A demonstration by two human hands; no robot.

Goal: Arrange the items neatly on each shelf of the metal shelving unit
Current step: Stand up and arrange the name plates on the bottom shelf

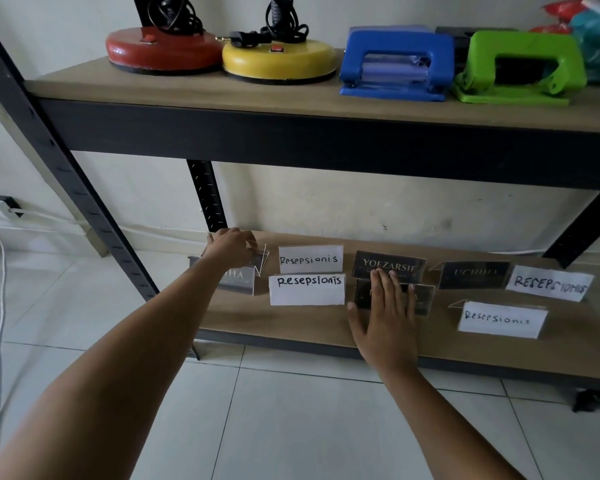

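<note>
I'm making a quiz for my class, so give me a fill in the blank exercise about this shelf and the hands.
1. The blue hole punch sits between the yellow lamp base and the ____ hole punch.
2. The right hand lies flat on a ____ sign.
3. The left hand grips a sign at the ____ end of the lower shelf.

Missing words: green; black; left

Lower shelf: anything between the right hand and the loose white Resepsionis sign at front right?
Nothing visible. The right hand lies flat on a dark sign, and the white Resepsionis sign stands apart to its right, with only bare lower shelf between them. The dark UCHIHA sign sits farther back, off that line.
</note>
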